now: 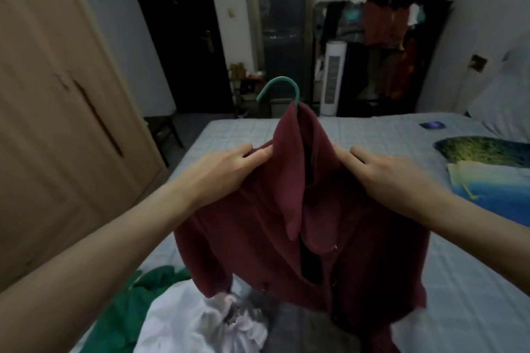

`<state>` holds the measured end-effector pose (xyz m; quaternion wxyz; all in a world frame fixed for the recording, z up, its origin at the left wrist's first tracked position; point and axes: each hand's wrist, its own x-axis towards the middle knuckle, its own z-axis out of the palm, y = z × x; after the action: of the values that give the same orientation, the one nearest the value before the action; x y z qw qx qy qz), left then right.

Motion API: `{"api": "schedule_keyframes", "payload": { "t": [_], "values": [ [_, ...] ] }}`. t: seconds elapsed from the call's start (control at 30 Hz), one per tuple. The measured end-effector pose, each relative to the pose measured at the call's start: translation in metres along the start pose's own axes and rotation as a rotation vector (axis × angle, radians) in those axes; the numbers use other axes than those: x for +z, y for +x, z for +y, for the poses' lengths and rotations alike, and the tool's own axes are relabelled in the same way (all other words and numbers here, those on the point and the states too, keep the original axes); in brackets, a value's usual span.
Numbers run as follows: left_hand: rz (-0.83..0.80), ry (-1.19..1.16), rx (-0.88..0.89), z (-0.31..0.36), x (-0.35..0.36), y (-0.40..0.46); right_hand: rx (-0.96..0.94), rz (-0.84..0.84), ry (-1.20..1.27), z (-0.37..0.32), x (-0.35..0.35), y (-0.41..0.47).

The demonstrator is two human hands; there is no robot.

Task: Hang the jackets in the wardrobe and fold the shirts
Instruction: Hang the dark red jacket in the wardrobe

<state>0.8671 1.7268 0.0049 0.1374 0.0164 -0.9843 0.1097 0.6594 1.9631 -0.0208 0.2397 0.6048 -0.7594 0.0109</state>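
both hands [222,170] [384,172] grip maroon jacket [301,223] shoulders, hanger [282,89] hook between

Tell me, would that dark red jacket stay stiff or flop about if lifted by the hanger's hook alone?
Probably floppy: the red jacket sags in soft folds below both hands, and its collar droops. The green hanger likely keeps only the shoulders in shape. It seems fairly light, as fingers alone hold it up.

Both hands, left hand [229,172] and right hand [384,172], hold a maroon jacket [301,226] on a teal hanger [279,87] over the bed [372,129]
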Motion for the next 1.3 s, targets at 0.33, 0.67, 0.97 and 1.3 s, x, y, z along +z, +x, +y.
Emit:
{"api": "schedule_keyframes", "payload": {
  "t": [0.33, 0.67, 0.97, 1.3],
  "values": [
    [0.11, 0.214, -0.275, -0.079, -0.128, -0.174, -0.255, 0.291, 0.007, -0.138, -0.089, 0.123],
    [0.003, 0.452, -0.6, -0.072, -0.251, -0.414, -0.523, 0.503, 0.155, -0.348, -0.188, 0.185],
    [-0.134, 0.718, -0.869, -0.029, -0.341, -0.611, -0.802, 0.604, 0.441, -0.553, -0.256, 0.189],
    [-0.218, 0.705, -1.174, 0.023, -0.398, -0.77, -0.988, 0.591, 0.473, -0.73, -0.321, 0.169]
  ]
}}
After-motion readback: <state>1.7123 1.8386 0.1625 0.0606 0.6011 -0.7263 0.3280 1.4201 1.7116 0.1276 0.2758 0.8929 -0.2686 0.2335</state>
